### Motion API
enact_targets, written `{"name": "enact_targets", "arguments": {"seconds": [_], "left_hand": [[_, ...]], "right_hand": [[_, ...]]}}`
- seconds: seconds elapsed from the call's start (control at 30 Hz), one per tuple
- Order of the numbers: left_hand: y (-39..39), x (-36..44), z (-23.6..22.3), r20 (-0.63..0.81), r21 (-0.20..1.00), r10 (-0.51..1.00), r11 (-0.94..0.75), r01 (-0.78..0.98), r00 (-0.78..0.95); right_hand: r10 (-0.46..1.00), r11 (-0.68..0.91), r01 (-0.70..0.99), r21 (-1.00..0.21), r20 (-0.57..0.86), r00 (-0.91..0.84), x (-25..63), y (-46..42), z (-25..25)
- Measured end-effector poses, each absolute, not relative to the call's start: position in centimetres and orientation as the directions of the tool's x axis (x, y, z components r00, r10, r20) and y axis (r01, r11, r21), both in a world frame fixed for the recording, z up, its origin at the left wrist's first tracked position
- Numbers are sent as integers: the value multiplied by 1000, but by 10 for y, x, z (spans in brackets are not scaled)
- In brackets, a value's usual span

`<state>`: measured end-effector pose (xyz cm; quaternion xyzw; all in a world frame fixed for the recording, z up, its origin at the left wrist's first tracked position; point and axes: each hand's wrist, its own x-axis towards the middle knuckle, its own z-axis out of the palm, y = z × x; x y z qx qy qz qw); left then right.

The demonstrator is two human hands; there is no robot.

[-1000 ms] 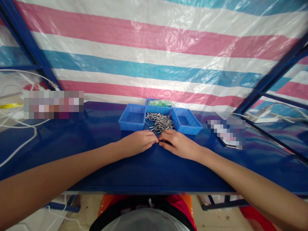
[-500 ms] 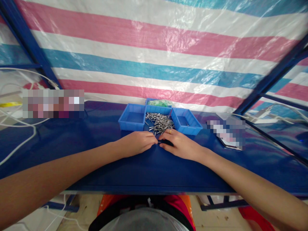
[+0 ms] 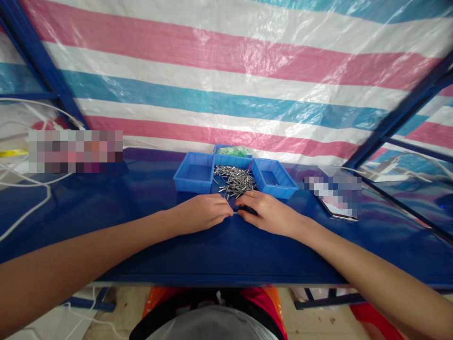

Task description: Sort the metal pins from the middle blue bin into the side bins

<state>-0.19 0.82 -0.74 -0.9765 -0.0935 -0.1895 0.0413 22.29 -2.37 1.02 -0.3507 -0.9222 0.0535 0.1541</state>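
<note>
My left hand [image 3: 207, 212] is closed, with thumb and fingertips pinched on one end of a thin, shiny metal pin [image 3: 235, 213]. Facing it, my right hand [image 3: 269, 213] has its fingers curled, and the thumb tip meets the pin's other end. A ring sits on one right finger. Between the right thumb and forefinger lies a dark patch; whether it is shadow or an object I cannot make out. Just beyond both hands, a loose heap of similar metal pins [image 3: 235, 182] spills out of the middle blue bin [image 3: 235, 162] onto the blue tabletop [image 3: 219, 255].
A blue bin [image 3: 193, 184] flanks the heap on the left, and another blue bin [image 3: 278, 191] on the right with a few pins inside. Behind them is a green plastic bag [image 3: 233, 151]. A phone [image 3: 339, 210] lies right; white cables [image 3: 31, 212] run left. Striped sheeting hangs behind.
Both hands have shifted very slightly toward me and to the right, the pin still between them. The pin heap and the bins look the same.
</note>
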Motion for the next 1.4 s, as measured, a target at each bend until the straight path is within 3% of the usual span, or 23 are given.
{"name": "enact_targets", "arguments": {"seconds": [0.43, 0.63, 0.77, 1.1, 1.4], "left_hand": [[2, 0, -2, 461, 57, 222, -974, 221, 859], [0, 0, -1, 399, 104, 335, -941, 320, 854], [-1, -1, 0, 357, 81, 429, -899, 430, 830], [2, -2, -1, 372, 17, 387, -912, 411, 844], [1, -2, 0, 367, 29, 412, -901, 432, 834]], "right_hand": [[655, 753, 614, -236, 176, -735, 222, -29, 15], [654, 750, 609, -258, 152, -741, 222, -30, 18], [658, 746, 615, -255, 146, -738, 221, -31, 20], [659, 743, 612, -272, 137, -739, 220, -31, 20], [664, 737, 617, -276, 125, -737, 220, -31, 19]]}}
